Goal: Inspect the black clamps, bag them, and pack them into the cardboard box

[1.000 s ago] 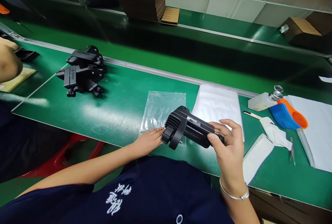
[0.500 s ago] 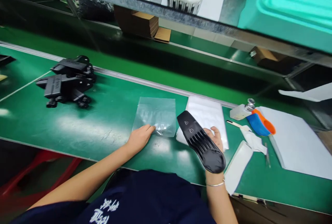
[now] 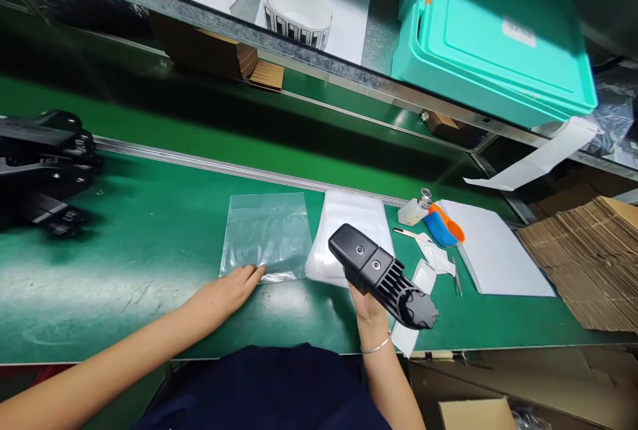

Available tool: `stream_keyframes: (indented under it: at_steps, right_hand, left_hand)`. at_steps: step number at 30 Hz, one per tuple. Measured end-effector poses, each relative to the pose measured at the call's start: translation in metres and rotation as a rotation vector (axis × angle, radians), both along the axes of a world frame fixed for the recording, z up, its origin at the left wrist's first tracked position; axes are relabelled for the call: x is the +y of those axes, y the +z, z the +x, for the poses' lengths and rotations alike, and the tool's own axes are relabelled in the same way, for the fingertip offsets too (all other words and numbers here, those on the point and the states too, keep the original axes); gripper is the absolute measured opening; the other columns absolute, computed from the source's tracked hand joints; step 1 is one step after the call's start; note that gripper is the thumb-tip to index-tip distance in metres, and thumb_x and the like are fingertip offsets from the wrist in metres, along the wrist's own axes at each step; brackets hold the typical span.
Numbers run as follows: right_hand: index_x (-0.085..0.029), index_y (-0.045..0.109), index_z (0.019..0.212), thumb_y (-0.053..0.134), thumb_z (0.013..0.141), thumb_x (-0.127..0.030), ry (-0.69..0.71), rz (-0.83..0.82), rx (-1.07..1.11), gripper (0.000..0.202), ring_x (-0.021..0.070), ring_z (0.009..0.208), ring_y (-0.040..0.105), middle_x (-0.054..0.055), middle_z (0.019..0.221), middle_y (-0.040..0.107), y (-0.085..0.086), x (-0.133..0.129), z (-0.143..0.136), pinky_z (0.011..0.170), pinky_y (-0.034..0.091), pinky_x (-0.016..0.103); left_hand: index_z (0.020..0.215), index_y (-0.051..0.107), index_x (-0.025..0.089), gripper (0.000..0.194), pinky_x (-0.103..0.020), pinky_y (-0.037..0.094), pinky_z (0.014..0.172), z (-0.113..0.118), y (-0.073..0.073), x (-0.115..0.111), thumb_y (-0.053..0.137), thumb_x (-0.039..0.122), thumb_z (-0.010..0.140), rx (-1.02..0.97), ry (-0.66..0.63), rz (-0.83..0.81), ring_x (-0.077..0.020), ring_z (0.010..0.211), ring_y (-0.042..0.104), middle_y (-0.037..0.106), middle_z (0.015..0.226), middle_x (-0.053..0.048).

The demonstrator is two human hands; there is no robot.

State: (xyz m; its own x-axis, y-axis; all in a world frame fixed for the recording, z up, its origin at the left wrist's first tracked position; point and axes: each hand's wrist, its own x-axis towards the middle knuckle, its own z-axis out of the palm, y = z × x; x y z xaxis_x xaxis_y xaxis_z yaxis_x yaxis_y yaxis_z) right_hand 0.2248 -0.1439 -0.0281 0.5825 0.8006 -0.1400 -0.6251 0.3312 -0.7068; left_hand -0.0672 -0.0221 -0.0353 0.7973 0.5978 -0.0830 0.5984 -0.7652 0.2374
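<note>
In my right hand [image 3: 367,304] is a black ribbed plastic part [image 3: 369,257] with two screws and a round knob at its near end. I hold it tilted above the bench, and it hides most of my fingers. My left hand [image 3: 236,290] rests at the near edge of a clear plastic bag [image 3: 269,230], fingers closed together on it. The bag lies flat on the green bench. Just right of it, partly behind the black part, is a stack of white translucent bags [image 3: 356,217].
Several black assemblies [image 3: 44,164] sit at the left. To the right are a bottle [image 3: 413,211], a blue and orange cup [image 3: 443,227], tweezers [image 3: 456,277], white sheets [image 3: 493,250] and folded cardboard [image 3: 583,257]. A shelf above bears a label roll [image 3: 299,11] and a teal box [image 3: 498,31].
The view has shifted right. My right hand has turned the black part, so its screwed face and knob now show instead of its ribbed underside. My left hand stays at the bag's near edge.
</note>
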Motion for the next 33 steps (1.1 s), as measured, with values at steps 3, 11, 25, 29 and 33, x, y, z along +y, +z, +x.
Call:
stream_keyframes:
  at_steps: [3,11,25,29,33]
  right_hand:
    - [-0.027,0.066,0.114,0.063,0.081,-0.058,-0.021,-0.035,-0.137,0.045,0.0271,0.111,0.064,0.009,0.115,0.071,-0.002,-0.001,0.000,0.101,0.048,0.051]
    - [-0.027,0.055,0.118,0.041,0.086,-0.071,0.140,-0.188,-0.629,0.056,0.0279,0.083,0.069,0.010,0.092,0.070,0.020,-0.006,0.005,0.079,0.056,0.047]
    - [-0.024,0.052,0.116,0.073,0.079,-0.036,0.446,-0.378,-1.131,0.044,0.0248,0.105,0.063,0.007,0.112,0.067,0.032,0.014,-0.030,0.095,0.047,0.043]
    - [-0.023,0.054,0.108,0.067,0.082,-0.039,0.274,-0.426,-1.100,0.034,0.0238,0.096,0.064,0.006,0.102,0.067,0.034,0.013,-0.034,0.089,0.049,0.042]
    - [-0.022,0.055,0.108,0.067,0.081,-0.041,0.176,-0.462,-1.174,0.036,0.0238,0.096,0.062,0.007,0.105,0.066,0.034,0.016,-0.039,0.086,0.048,0.041]
  left_hand:
    - [0.124,0.057,0.015,0.056,-0.032,0.054,0.071,0.001,0.001,0.005,0.028,0.000,0.078,0.016,-0.007,-0.005,-0.0235,0.088,0.068,0.069,0.104,-0.014]
    - [0.078,0.054,0.020,0.022,-0.024,0.038,0.056,0.033,0.010,0.015,0.049,0.038,0.090,-0.200,0.278,-0.264,-0.0176,0.063,0.061,0.063,0.067,0.000]
    - [0.094,0.062,0.019,0.025,-0.026,0.044,0.070,0.025,0.049,0.011,0.038,0.028,0.094,-0.280,0.185,-0.176,-0.0186,0.082,0.065,0.069,0.091,-0.004]
    - [0.113,0.055,0.020,0.027,-0.029,0.047,0.072,0.021,0.051,0.009,0.035,0.025,0.095,-0.265,0.146,-0.219,-0.0206,0.080,0.066,0.068,0.087,-0.003]
    - [0.124,0.047,0.020,0.032,-0.029,0.046,0.069,0.024,0.057,0.016,0.035,0.025,0.095,-0.257,0.192,-0.291,-0.0208,0.071,0.066,0.066,0.079,0.000]
